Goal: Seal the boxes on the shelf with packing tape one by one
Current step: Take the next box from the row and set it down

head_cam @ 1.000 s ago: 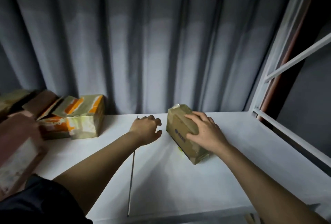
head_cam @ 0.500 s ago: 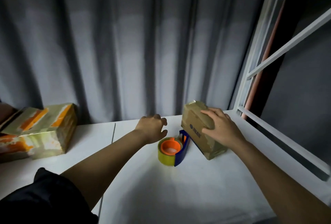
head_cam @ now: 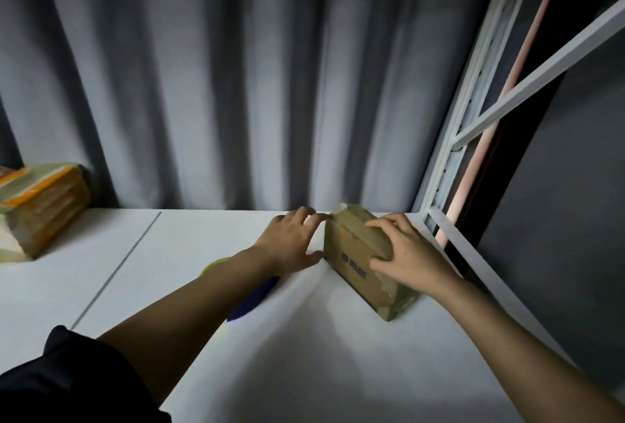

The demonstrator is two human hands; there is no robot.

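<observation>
Forearm cover hides most of our tape dispenser (head_cam: 252,299), a blurred blue-and-yellow shape at 7 o'clock of the small box (head_cam: 358,258). Our right hand (head_cam: 411,255) grips that box on the shelf (head_cam: 321,355); our left hand (head_cam: 291,241) touches its side, fingers straight. Taped boxes (head_cam: 40,206) sit cut off at 9 o'clock.

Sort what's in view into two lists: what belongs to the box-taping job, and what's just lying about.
Part of the job:
- small brown box, under the right hand
- left hand, fingers at the box's far corner
- tape dispenser, mostly hidden beneath the left forearm
- orange-striped box, far left
- white shelf

Lying about:
- grey curtain
- shelf frame
</observation>
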